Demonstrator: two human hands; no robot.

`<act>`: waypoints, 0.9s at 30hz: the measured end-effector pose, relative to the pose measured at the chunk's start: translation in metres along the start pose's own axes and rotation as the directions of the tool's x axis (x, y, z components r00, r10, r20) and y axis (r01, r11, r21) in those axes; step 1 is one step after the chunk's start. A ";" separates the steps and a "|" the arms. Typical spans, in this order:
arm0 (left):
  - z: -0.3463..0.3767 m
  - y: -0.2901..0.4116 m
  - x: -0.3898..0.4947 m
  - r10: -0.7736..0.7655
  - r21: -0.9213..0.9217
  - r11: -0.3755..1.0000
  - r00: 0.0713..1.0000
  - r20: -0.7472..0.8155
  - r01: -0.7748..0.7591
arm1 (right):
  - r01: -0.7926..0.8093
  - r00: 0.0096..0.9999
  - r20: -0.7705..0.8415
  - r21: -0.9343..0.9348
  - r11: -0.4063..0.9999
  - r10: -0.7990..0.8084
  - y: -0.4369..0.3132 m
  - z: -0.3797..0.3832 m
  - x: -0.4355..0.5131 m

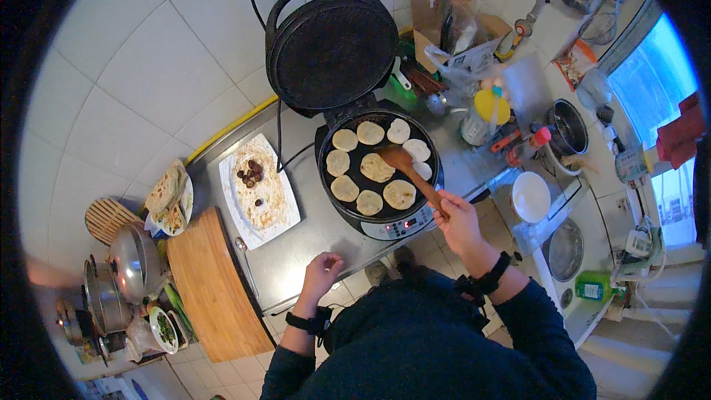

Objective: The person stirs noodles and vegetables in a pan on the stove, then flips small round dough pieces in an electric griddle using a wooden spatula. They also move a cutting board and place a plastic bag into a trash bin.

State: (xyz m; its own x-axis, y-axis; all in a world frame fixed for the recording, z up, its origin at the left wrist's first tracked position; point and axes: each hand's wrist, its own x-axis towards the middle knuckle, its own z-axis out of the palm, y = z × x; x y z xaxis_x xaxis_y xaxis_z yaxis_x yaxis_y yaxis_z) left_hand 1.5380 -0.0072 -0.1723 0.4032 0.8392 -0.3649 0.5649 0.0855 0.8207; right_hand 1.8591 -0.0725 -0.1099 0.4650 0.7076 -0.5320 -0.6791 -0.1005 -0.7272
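Note:
My right hand [458, 223] grips the handle of a wooden spatula [421, 183]. The spatula's blade rests at the edge of a round flatbread [378, 168] in the middle of an electric griddle [355, 212]. Around it lie several smaller flat cakes [344, 188], some browned, while those at the upper right, such as one pale cake [398, 131], look whiter. Behind the pan, the griddle's black lid [333, 55] stands raised. My left hand [322, 276] hovers by the counter's front edge, fingers curled, with nothing visible in it.
Left of the griddle, a white plate [283, 200] holds several dark round pieces [251, 173]. Beyond it are a spoon [244, 258], a wooden board [208, 289] and a plate of flatbreads [169, 194]. A yellow-lidded jar [480, 122] and a white bowl [531, 197] stand to the right. A black cord [279, 139] crosses the counter.

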 end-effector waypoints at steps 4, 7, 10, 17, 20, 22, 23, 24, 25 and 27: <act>-0.009 -0.003 -0.004 -0.016 0.044 0.999 0.999 0.032 0.014 | 0.093 0.995 -0.041 -0.011 0.996 -0.093 0.023 0.008 -0.007; -0.014 -0.007 -0.005 -0.021 0.069 0.997 0.999 0.038 0.018 | 0.133 0.985 -0.100 -0.104 0.986 -0.143 0.039 0.011 -0.008; -0.018 -0.014 -0.004 -0.004 0.073 0.997 0.999 0.054 0.000 | 0.238 0.968 -0.026 -0.198 0.951 -0.248 0.049 0.008 -0.007; -0.024 -0.025 -0.004 0.039 0.081 0.996 0.996 0.077 -0.045 | 0.360 0.932 0.078 -0.296 0.885 -0.353 0.044 0.003 -0.006; -0.027 -0.026 -0.004 0.037 0.077 0.996 0.997 0.073 -0.042 | 0.267 0.962 0.106 -0.174 0.948 -0.251 0.029 0.000 -0.013; -0.029 -0.026 -0.003 0.032 0.080 0.996 0.997 0.075 -0.038 | 0.219 0.972 0.112 -0.131 0.967 -0.205 0.020 -0.002 -0.021; -0.030 -0.026 -0.003 0.025 0.079 0.996 0.997 0.075 -0.030 | 0.196 0.976 0.118 -0.108 0.975 -0.183 0.018 -0.002 -0.023; -0.030 -0.026 -0.003 0.025 0.082 0.996 0.997 0.075 -0.031 | 0.149 0.986 0.085 -0.085 0.985 -0.141 0.016 0.000 -0.023; -0.029 -0.025 -0.002 0.021 0.082 0.996 0.997 0.075 -0.027 | 0.109 0.993 0.057 -0.062 0.992 -0.106 0.015 0.000 -0.023; -0.029 -0.024 -0.002 0.025 0.066 0.997 0.997 0.079 -0.030 | 0.052 0.998 0.022 -0.008 0.999 -0.052 0.014 0.001 -0.020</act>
State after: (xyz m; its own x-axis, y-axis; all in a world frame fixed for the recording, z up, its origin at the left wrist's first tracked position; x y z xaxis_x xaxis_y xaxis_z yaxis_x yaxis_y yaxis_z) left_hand 1.5034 0.0048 -0.1784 0.4724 0.7962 -0.3781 0.5989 0.0248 0.8004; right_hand 1.8402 -0.0873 -0.1093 0.4870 0.7271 -0.4839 -0.6495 -0.0689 -0.7573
